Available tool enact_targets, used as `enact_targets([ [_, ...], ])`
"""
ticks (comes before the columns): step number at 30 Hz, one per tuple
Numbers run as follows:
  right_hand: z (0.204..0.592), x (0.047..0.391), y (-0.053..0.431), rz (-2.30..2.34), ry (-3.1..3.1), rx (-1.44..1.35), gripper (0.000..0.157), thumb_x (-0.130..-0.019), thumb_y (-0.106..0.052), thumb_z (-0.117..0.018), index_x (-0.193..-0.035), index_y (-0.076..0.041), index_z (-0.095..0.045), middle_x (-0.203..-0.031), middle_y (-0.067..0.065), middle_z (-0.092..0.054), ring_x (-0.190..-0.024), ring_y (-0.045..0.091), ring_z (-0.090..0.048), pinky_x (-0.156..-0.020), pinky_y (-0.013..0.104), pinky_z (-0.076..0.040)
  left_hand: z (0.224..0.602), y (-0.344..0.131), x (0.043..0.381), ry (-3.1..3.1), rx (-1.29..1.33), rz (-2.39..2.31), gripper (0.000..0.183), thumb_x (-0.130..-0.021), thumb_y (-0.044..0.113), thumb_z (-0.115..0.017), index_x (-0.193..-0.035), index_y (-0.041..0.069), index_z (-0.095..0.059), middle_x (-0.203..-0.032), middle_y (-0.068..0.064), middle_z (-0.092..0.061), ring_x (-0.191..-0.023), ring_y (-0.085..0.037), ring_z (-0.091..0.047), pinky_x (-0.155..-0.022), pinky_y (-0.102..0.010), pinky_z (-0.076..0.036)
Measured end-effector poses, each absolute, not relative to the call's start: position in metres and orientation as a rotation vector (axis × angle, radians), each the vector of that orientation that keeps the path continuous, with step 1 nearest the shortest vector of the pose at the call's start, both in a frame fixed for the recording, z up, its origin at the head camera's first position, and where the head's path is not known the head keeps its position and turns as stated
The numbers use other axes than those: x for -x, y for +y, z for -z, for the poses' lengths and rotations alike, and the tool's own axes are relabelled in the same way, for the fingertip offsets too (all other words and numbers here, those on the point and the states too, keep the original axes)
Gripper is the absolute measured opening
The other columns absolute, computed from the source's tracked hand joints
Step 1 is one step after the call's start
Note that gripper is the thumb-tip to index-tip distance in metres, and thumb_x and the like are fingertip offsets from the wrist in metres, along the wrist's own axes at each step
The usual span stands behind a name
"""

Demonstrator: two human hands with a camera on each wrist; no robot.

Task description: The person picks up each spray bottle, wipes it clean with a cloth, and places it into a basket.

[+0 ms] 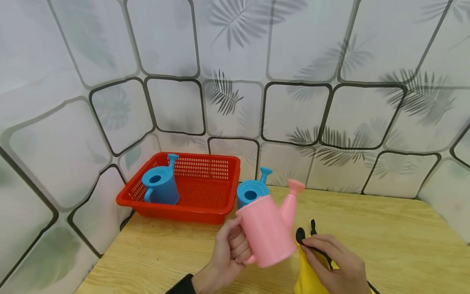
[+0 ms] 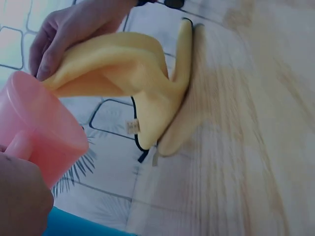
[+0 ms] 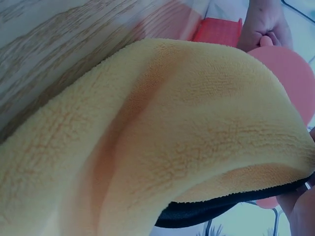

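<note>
My left hand (image 1: 227, 255) grips the handle of a pink watering can (image 1: 267, 232), held tilted above the table with its spout rising to the right. Beside it, my right hand (image 1: 339, 261) pinches a yellow cloth (image 1: 306, 277) by its black edging. The left wrist view shows the fleecy cloth (image 2: 118, 54) draping from those fingers onto the tabletop, a small white tag (image 2: 132, 127) near its edge. Its pinched corner is close to the pink can; whether they touch I cannot tell. In the right wrist view the cloth covers most of the picture.
At the back left of the wooden table (image 1: 158, 253) sits a red plastic basket (image 1: 176, 213) with a blue watering can (image 1: 165, 188) inside. A second blue watering can (image 1: 244, 189) stands right of the basket, partly hidden behind the pink one. Patterned sheeting (image 1: 235, 110) surrounds the table.
</note>
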State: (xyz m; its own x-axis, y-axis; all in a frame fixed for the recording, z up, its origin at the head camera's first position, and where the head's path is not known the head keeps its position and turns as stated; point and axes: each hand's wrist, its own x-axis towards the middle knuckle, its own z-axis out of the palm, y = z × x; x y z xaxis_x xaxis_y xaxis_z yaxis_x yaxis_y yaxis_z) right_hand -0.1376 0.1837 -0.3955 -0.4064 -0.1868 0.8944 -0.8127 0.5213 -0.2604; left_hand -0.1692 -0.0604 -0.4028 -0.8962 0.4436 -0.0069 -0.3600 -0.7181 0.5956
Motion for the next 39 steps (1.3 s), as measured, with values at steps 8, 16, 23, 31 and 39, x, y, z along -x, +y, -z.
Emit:
enact_targets([
  [8, 0.394, 0.138, 0.183, -0.970, -1.878, -0.781, 0.028, -0.087, -0.032, -0.070, -0.089, -0.005, -0.075, -0.083, 0.012, -0.071, -0.074, 0.011, -0.066, -0.070, 0.008, -0.054, 0.398, -0.055, 0.171, 0.727, -0.072, -2.614, 0.051, -0.096, 0.039, -0.049, -0.056, 0.017, -0.027, -0.047, 0.006, -0.025, -0.037, -0.008, -0.025, -0.041, -0.023, -0.016],
  [16, 0.392, 0.143, 0.178, -0.960, -1.809, -0.863, 0.026, -0.088, -0.030, -0.069, -0.087, -0.004, -0.075, -0.083, 0.012, -0.072, -0.076, 0.014, -0.067, -0.073, 0.010, -0.055, 0.397, -0.049, 0.172, 0.623, -0.042, -2.611, 0.054, -0.095, 0.040, -0.052, -0.054, 0.019, -0.024, -0.045, 0.007, -0.025, -0.036, -0.006, -0.024, -0.043, -0.022, -0.015],
  [23, 0.387, 0.144, 0.169, -0.953, -1.714, -0.965, 0.024, -0.089, -0.024, -0.069, -0.084, 0.000, -0.075, -0.082, 0.014, -0.071, -0.074, 0.017, -0.067, -0.071, 0.012, -0.056, 0.396, -0.046, 0.171, 0.571, -0.060, -2.621, 0.053, -0.095, 0.040, -0.052, -0.055, 0.020, -0.024, -0.046, 0.008, -0.023, -0.038, -0.006, -0.023, -0.044, -0.021, -0.014],
  [31, 0.385, 0.144, 0.152, -0.859, -1.644, -1.105, 0.027, -0.092, -0.021, -0.065, -0.079, 0.002, -0.072, -0.076, 0.013, -0.066, -0.064, 0.016, -0.060, -0.053, 0.017, -0.051, 0.398, -0.046, 0.173, 0.563, -0.025, -2.632, 0.054, -0.094, 0.040, -0.054, -0.054, 0.020, -0.024, -0.046, 0.008, -0.023, -0.038, -0.006, -0.024, -0.043, -0.021, -0.015],
  [39, 0.380, 0.143, 0.142, -0.852, -1.558, -1.273, 0.023, -0.092, -0.015, -0.065, -0.080, 0.003, -0.072, -0.078, 0.014, -0.066, -0.068, 0.017, -0.059, -0.053, 0.021, -0.049, 0.399, -0.047, 0.176, 0.506, -0.027, -2.611, 0.053, -0.095, 0.040, -0.052, -0.054, 0.020, -0.025, -0.045, 0.008, -0.024, -0.038, -0.007, -0.022, -0.044, -0.020, -0.014],
])
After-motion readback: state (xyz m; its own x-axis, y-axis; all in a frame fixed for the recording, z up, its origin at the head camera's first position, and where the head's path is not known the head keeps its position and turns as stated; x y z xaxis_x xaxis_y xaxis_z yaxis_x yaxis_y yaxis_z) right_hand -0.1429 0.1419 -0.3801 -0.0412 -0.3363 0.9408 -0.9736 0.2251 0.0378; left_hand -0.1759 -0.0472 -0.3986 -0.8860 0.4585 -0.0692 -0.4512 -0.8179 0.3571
